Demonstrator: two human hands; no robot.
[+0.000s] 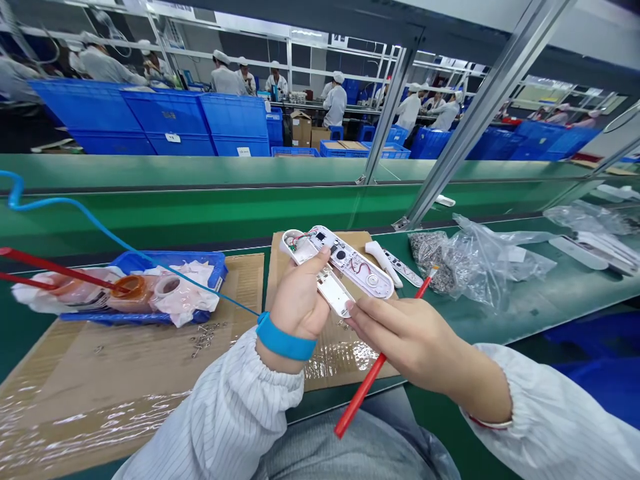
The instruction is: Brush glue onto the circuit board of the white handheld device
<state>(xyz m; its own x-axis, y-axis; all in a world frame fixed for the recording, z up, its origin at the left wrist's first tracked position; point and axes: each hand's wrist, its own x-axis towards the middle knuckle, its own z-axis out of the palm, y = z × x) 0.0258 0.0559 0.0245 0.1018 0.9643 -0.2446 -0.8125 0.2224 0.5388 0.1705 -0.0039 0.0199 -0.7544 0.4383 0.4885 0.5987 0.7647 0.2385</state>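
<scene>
My left hand [299,301] grips a long white plastic housing [345,263] lying open side up, with a circuit board and red wires inside. A blue wrist strap [283,338] with a blue coiled cord sits on that wrist. My right hand [407,337] holds a red brush handle [367,383] between its fingers, and its fingertips touch a small white cover piece [334,293] at the housing's near end. Both hands hover over a brown cardboard sheet [340,353].
A blue tray [210,263] with tape rolls and plastic bags lies on the left cardboard, with loose screws [204,337] beside it. A white handle part [383,261] and clear bags of small parts [465,263] lie to the right. A metal post [450,147] rises behind. Workers and blue crates stand beyond.
</scene>
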